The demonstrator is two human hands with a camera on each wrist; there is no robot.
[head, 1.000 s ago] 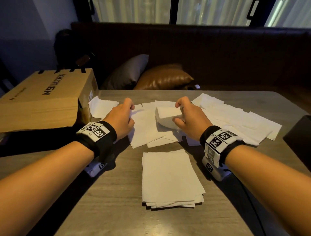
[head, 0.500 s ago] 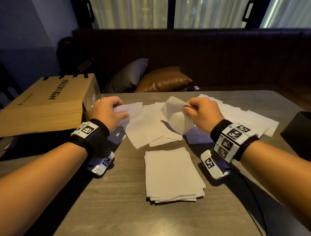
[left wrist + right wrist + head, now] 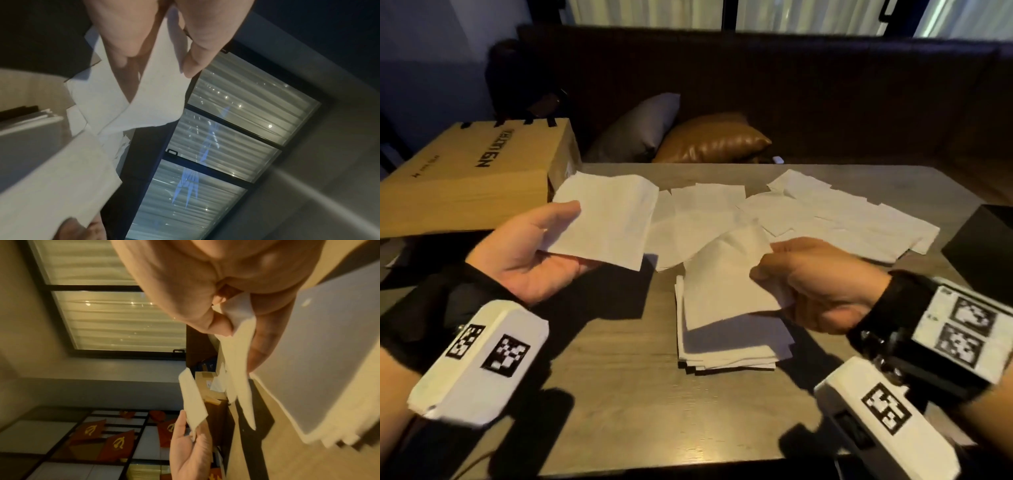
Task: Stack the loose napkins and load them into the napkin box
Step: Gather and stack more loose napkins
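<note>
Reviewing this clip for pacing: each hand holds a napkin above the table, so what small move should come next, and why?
Probably lower the right hand and lay its napkin squarely on the stack. That napkin already hangs right above the stack, while the left hand holds its napkin off to the side; many loose napkins remain.

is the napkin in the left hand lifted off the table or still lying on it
Lifted. The left hand pinches the napkin by one edge between thumb and fingers, and it hangs above the table.
</note>
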